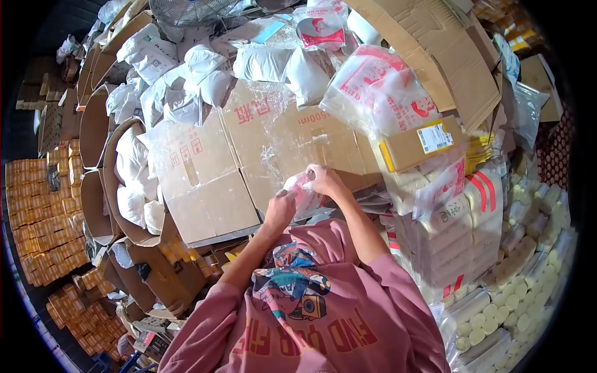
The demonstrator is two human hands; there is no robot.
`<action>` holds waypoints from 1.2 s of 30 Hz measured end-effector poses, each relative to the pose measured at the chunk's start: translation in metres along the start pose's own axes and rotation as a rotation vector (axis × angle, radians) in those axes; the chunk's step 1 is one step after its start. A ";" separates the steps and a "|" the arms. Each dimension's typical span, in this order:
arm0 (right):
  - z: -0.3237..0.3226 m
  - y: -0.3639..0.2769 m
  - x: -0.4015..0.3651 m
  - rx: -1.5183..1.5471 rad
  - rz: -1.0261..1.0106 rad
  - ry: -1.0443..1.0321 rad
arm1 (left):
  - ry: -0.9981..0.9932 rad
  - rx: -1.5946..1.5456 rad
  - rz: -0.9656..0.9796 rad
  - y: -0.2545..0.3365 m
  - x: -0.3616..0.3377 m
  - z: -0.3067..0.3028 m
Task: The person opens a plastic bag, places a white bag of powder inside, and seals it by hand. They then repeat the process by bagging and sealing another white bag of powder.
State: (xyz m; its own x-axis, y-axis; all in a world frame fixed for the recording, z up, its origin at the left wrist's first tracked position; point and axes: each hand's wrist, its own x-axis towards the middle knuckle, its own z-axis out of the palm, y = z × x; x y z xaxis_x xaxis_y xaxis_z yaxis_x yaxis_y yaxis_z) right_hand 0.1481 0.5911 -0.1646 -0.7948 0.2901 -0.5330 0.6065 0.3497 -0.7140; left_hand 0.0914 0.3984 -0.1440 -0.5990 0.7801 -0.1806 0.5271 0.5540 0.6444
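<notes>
Both hands are close together over the front edge of a flattened cardboard box. Between them is a thin plastic bag with pink-red print. My left hand is closed on the bag's left side, near a white bunched part. My right hand pinches the upper right of the same bag with bent fingers. What the bag contains cannot be made out. Beyond the hands, white filled bags lie along the cardboard's far edge.
Printed plastic bags and a yellow-edged carton lie at the right, above wrapped white packs. Open cardboard bins holding white bags stand at the left. A fan is at the far edge. Orange-white packs are stacked far left.
</notes>
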 end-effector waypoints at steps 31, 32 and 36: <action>0.007 0.016 0.003 0.051 -0.067 0.034 | -0.025 -0.398 -0.503 -0.017 0.017 0.024; 0.006 0.016 0.002 0.066 -0.052 0.024 | -0.016 -0.352 -0.485 -0.014 0.017 0.023; -0.008 0.001 -0.006 0.180 0.043 -0.045 | 0.071 -0.276 -0.460 0.007 0.020 0.019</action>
State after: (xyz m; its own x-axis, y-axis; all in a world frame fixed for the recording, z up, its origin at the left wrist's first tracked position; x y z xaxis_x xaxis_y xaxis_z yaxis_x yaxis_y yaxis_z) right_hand 0.1538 0.5966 -0.1580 -0.7709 0.2596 -0.5816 0.6295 0.1720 -0.7577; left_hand 0.0942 0.4234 -0.1572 -0.7753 0.4478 -0.4455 0.0285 0.7294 0.6835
